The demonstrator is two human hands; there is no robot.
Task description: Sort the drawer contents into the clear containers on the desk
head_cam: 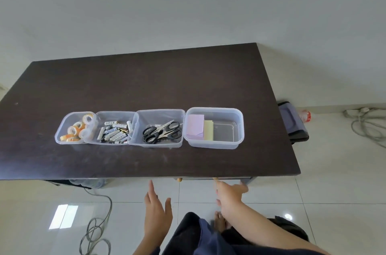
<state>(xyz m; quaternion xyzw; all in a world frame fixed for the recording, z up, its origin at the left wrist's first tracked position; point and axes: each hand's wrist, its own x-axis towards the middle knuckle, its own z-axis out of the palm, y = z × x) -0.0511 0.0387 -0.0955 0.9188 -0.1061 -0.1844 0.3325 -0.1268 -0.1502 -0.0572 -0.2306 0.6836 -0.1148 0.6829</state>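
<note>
Four containers: clear plastic tubs in one row across the middle of the frame, on the dark desk (146,79), neighbours touching or nearly so.
Leftmost tub (62,129): rolls of tape (78,129), orange and clear, several.
Second tub (113,113): batteries (114,132), a loose heap.
Third tub (159,113): scissors (161,131), black-handled, more than one pair, lying crossed.
Rightmost tub (238,127): pink notepad (196,127) and yellow notepad (208,130) at its left side; right half of the floor bare.
Drawer (231,178): under the desk's near edge, lower centre-right of frame; only a thin strip of its front shows, with two small wooden knobs (179,179). Inside not visible; looks closed or almost closed.
Right hand (228,193): just below the drawer front, beside the right knob, fingers extended and loose, gripping nothing that I can see. Contact with knob: cannot tell.
Left hand (156,206): lower centre, below the desk edge, fingers straight and spread, empty.
Progress (judgement): every tub holds one kind of item, no stray items on the desk, both hands empty; sorting looks finished or close to it. Remainder in the drawer cannot be checked.
Surroundings: pale tiled floor, grey cable (94,231) lower left, dark bag (292,123) at right of desk.
</note>
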